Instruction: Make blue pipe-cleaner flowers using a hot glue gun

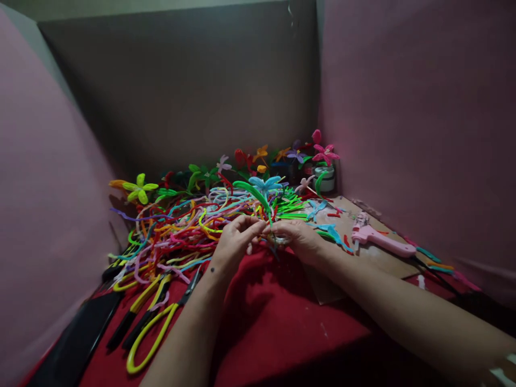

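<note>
Both hands meet at the middle of the view, around the stem of a pipe cleaner flower [265, 185]. The flower stands upright, with light blue petals and one long green leaf [253, 191] curving to the left. My left hand [240, 236] pinches the green stem from the left with thumb and forefinger. From the right, my right hand [293, 235] grips the same stem, its fingertips close to the left ones. The lower stem is partly hidden by the fingers. Behind the hands spreads a pile of loose, many-coloured pipe cleaners [177, 236].
Yellow-handled scissors [151, 338] and pliers [139, 309] lie left of my left arm, near a black flat object [78, 338]. A pink glue gun [379, 239] rests on a board [393, 264] at right. Finished flowers [325, 154] line the back, between pink side panels [411, 107].
</note>
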`<state>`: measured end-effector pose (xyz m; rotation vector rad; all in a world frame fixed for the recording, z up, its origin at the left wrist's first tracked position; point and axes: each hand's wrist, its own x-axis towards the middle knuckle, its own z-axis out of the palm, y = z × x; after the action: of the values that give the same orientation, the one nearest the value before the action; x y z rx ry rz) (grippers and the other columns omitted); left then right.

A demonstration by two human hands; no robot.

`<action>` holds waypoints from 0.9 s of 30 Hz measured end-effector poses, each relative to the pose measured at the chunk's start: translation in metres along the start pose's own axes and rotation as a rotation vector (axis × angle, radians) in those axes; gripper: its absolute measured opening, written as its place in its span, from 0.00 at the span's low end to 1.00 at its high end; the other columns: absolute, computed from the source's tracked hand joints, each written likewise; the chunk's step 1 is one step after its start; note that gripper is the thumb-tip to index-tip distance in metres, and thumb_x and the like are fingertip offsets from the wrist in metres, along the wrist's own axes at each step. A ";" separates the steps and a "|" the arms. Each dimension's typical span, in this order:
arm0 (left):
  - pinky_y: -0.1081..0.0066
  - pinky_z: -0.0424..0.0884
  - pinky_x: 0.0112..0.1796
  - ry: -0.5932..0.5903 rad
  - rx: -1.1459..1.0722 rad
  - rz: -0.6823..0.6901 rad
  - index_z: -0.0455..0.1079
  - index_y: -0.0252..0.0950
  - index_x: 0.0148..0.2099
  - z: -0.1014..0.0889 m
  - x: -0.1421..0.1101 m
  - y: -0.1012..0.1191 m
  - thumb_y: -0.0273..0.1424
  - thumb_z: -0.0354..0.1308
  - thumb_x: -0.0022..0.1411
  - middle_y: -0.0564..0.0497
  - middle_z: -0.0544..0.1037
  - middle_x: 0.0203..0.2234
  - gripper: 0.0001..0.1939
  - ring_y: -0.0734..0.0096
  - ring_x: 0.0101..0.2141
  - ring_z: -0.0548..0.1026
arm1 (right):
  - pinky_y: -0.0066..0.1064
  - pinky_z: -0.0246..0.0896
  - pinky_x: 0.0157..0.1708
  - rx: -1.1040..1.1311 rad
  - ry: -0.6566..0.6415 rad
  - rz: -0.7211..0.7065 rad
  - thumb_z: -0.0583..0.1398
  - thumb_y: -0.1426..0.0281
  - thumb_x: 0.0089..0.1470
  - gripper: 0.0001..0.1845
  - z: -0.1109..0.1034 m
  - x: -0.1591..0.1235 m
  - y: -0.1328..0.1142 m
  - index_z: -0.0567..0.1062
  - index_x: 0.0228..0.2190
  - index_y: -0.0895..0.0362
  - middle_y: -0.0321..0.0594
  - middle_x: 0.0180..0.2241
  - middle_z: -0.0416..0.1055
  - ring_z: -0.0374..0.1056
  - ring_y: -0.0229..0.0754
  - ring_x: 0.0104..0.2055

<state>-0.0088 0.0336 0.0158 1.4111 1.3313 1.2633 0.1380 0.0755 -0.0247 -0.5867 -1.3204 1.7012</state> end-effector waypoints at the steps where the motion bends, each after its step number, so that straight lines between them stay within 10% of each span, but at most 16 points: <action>1: 0.76 0.56 0.18 0.073 0.007 0.019 0.68 0.34 0.33 0.001 0.001 -0.002 0.35 0.59 0.48 0.57 0.68 0.17 0.11 0.79 0.15 0.62 | 0.27 0.53 0.27 0.019 0.014 -0.008 0.61 0.68 0.40 0.07 0.000 0.001 0.000 0.79 0.24 0.59 0.36 0.22 0.72 0.62 0.35 0.24; 5: 0.74 0.63 0.26 0.333 0.107 0.197 0.71 0.35 0.28 -0.001 0.006 -0.015 0.21 0.48 0.41 0.53 0.73 0.24 0.13 0.73 0.24 0.68 | 0.29 0.57 0.32 0.052 0.060 -0.031 0.61 0.69 0.40 0.07 0.000 0.003 0.000 0.79 0.24 0.58 0.37 0.25 0.74 0.65 0.37 0.28; 13: 0.72 0.57 0.26 0.190 0.272 0.309 0.57 0.37 0.11 -0.002 0.001 -0.020 0.22 0.43 0.34 0.55 0.61 0.11 0.08 0.73 0.20 0.60 | 0.26 0.50 0.23 0.046 0.044 -0.028 0.62 0.67 0.40 0.10 -0.002 0.004 0.001 0.79 0.25 0.60 0.37 0.23 0.72 0.60 0.33 0.22; 19: 0.72 0.59 0.28 0.217 0.368 0.436 0.57 0.38 0.15 0.005 0.001 -0.025 0.20 0.46 0.42 0.55 0.62 0.16 0.10 0.72 0.23 0.62 | 0.26 0.50 0.24 0.061 -0.001 -0.042 0.61 0.67 0.41 0.11 -0.001 0.003 0.001 0.79 0.27 0.60 0.36 0.21 0.71 0.59 0.32 0.21; 23: 0.71 0.64 0.32 0.272 0.315 0.354 0.66 0.38 0.36 0.008 0.002 -0.022 0.28 0.55 0.50 0.52 0.71 0.29 0.08 0.69 0.30 0.70 | 0.28 0.54 0.28 0.089 -0.018 -0.033 0.61 0.66 0.41 0.12 0.001 0.003 0.000 0.79 0.27 0.60 0.38 0.23 0.72 0.63 0.35 0.25; 27: 0.72 0.61 0.26 0.276 0.243 0.250 0.63 0.37 0.23 0.006 0.000 -0.016 0.38 0.54 0.55 0.55 0.66 0.18 0.13 0.73 0.22 0.65 | 0.29 0.56 0.29 0.067 -0.028 -0.060 0.61 0.66 0.41 0.11 0.000 0.003 0.000 0.79 0.27 0.60 0.39 0.23 0.72 0.64 0.36 0.25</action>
<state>-0.0056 0.0357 -0.0010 1.6575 1.5732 1.5462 0.1363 0.0783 -0.0240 -0.4816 -1.2834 1.7033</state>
